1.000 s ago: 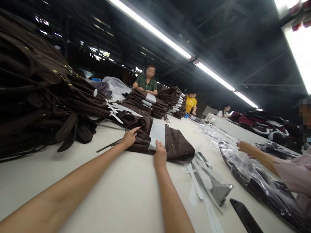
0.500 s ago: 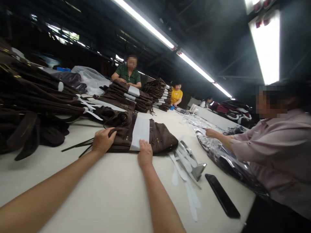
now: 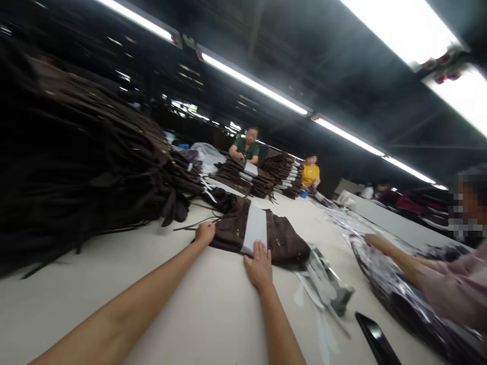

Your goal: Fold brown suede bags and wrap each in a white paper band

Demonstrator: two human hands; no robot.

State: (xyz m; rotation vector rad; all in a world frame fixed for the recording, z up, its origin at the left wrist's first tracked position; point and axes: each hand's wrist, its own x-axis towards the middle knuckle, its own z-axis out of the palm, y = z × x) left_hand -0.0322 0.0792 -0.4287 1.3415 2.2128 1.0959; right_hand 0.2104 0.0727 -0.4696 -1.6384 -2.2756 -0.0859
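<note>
A folded dark brown garment (image 3: 287, 238) with a white paper band (image 3: 255, 225) around its middle lies on the pale table. At its left end is my left hand (image 3: 205, 232), its fingers curled against the cloth edge; whether they grip it is hard to tell. My right hand (image 3: 260, 263) rests with fingers spread on the lower part of the band and the garment's near edge. Thin dark straps (image 3: 194, 224) stick out past the left hand. White strips and a grey metal tool (image 3: 344, 299) lie just right of the garment.
A large heap of brown garments (image 3: 114, 147) fills the left. Banded stacks (image 3: 285, 175) stand farther back, near two people. A black phone (image 3: 376, 337) lies front right. At right, a person's hand (image 3: 376, 243) touches plastic-wrapped goods (image 3: 403, 284).
The view has swung left, so things appear farther right. My left hand has drawn in its fingers at the garment's left end. My right hand stays on the band, fingers more spread.
</note>
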